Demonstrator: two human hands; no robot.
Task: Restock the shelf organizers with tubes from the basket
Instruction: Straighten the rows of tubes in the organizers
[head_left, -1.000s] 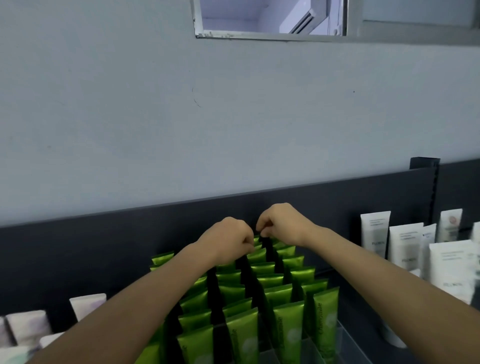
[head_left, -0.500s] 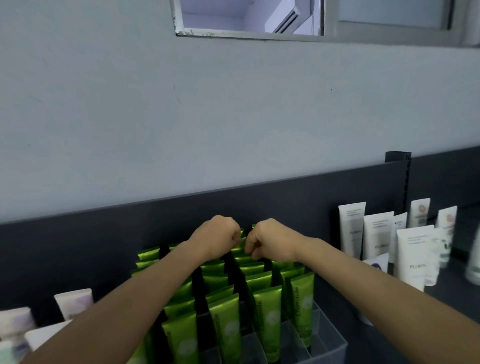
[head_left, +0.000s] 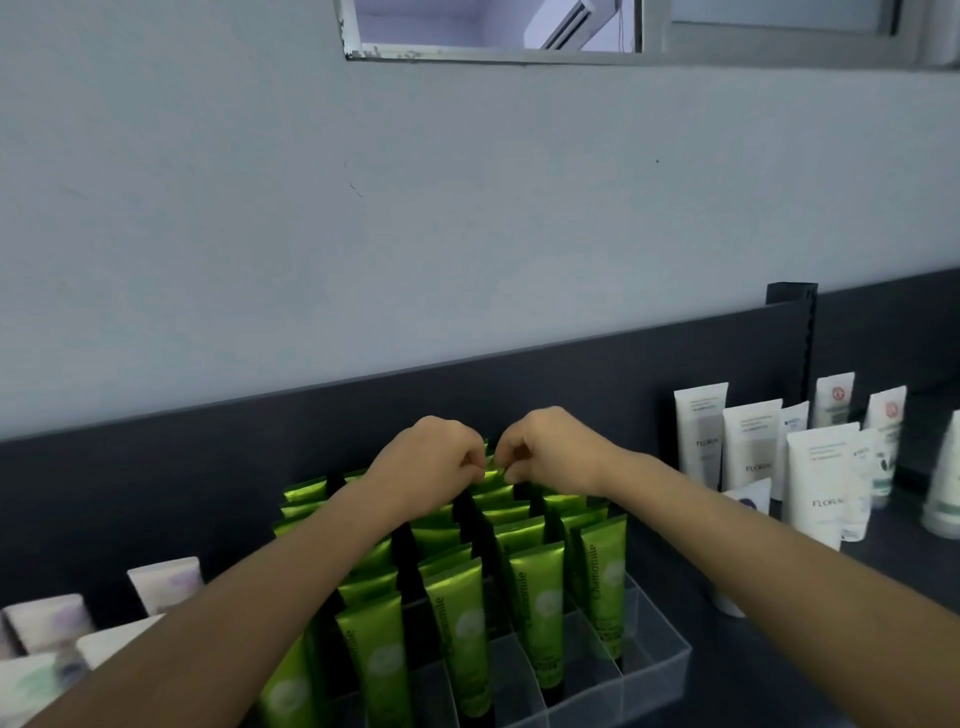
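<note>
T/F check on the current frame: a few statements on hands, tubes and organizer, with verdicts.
1. Both the left hand and the right hand are at the rear rows of the green tubes, fingers curled on a tube top. True.
2. The green tubes lie flat in a loose pile. False: they stand upright in rows.
3. The green tubes sit in a clear divided organizer. True.
4. A basket sits just right of the organizer. False: white tubes stand there, and no basket is in view.
</note>
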